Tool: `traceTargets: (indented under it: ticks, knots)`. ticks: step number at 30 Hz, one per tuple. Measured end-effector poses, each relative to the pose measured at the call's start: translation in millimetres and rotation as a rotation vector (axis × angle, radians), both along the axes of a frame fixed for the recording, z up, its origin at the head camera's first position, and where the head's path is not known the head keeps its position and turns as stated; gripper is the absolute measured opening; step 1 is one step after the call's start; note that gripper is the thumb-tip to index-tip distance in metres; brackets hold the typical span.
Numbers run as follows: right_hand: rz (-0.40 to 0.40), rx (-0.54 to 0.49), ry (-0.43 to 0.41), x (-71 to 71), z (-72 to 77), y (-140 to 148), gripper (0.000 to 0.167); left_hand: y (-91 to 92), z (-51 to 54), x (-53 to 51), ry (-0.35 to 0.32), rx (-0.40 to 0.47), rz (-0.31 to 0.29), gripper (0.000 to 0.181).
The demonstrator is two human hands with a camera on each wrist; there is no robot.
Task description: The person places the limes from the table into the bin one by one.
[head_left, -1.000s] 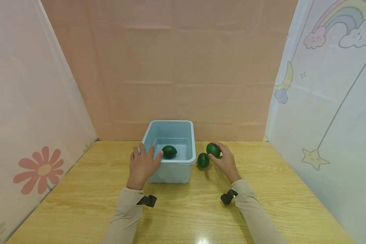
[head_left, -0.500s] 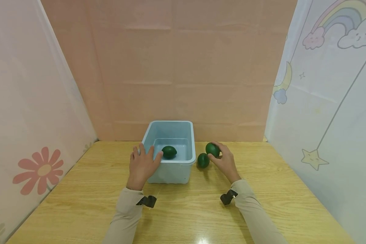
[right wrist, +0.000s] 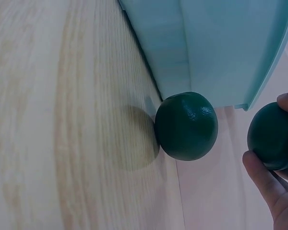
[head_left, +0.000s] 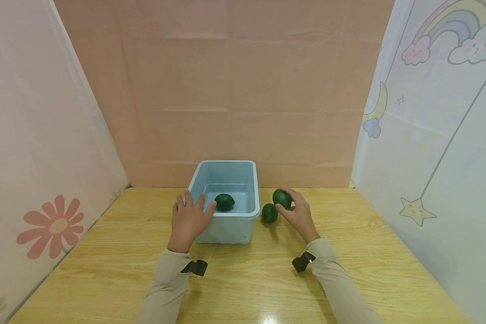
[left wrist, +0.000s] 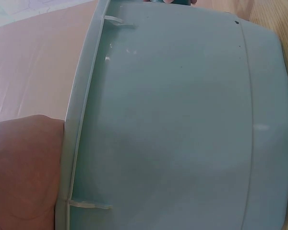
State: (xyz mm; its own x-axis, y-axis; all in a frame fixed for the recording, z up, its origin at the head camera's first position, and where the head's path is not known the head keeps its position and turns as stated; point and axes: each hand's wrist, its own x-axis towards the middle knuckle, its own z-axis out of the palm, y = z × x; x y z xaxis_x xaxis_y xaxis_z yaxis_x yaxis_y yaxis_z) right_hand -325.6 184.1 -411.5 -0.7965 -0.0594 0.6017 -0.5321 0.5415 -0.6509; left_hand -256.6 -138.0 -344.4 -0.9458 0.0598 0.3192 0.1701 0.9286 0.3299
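A light blue bin [head_left: 227, 228] stands on the table with one dark green fruit [head_left: 224, 202] lying in it. My left hand [head_left: 189, 222] rests on the bin's near left rim, fingers spread; the left wrist view has part of that hand [left wrist: 26, 172] against the rim. To the right of the bin, my right hand [head_left: 299, 216] holds a second green fruit [head_left: 281, 199] between thumb and fingers. A third green fruit [head_left: 269, 213] sits on the table between the bin and that hand. In the right wrist view the held fruit [right wrist: 273, 136] appears raised off the table.
The wooden table [head_left: 243, 288] reaches back to a plain orange-pink backdrop [head_left: 243, 90]. Patterned sheets hang at both sides, with a flower [head_left: 58, 226] on the left one and a star [head_left: 418, 210] on the right one.
The right hand's fruit has shifted very slightly to the left. My left hand remains on the bin rim, and the other two fruits stay where they were.
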Motion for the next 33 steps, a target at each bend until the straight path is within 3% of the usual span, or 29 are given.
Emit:
traceTargets:
  ticks: [20, 33]
  knots:
    - [0.004, 0.004, -0.001, -1.8, -1.2, 0.4, 0.052, 0.1, 1.3, -0.2, -0.036, 0.012, -0.001, 0.062]
    - [0.010, 0.011, 0.024, -2.3, -1.0, 0.3, 0.051, -0.3, 0.6, -0.7, -0.014, 0.010, -0.005, 0.061]
